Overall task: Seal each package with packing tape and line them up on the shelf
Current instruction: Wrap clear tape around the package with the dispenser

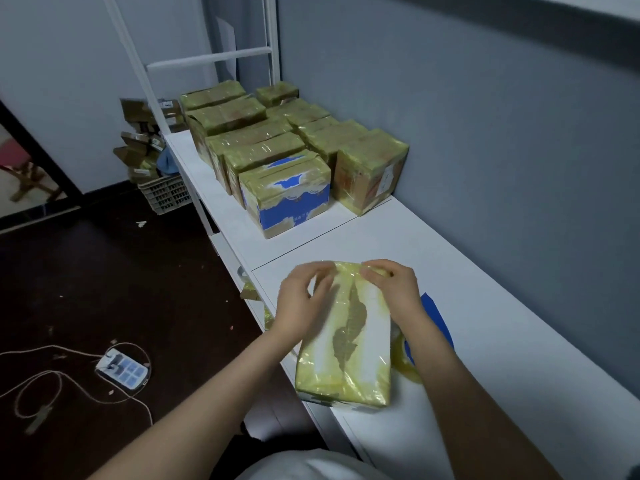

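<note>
Both hands are up at the far end of the package (346, 344), which lies on the white shelf (491, 341) right in front of the person. Its long axis points away from them, down the shelf. The left hand (304, 303) curls round the far left corner, and the right hand (394, 289) pinches the glossy yellow tape at the far right corner (it's a bit blurred, but both look closed on the wrapping, not flat).

Here's what the next move turns on, I'd say. The sealed packages (277, 147) stand in two rows farther along the shelf, ahead and to the left, well apart from this one. The blue-printed box (291, 202) is the nearest of them. So the package has to travel forward along its own long axis, drifting left, and the left hand sits on the side it's heading for. The tape roll (410, 370) waits just beside the package, tucked under the right forearm.
</note>
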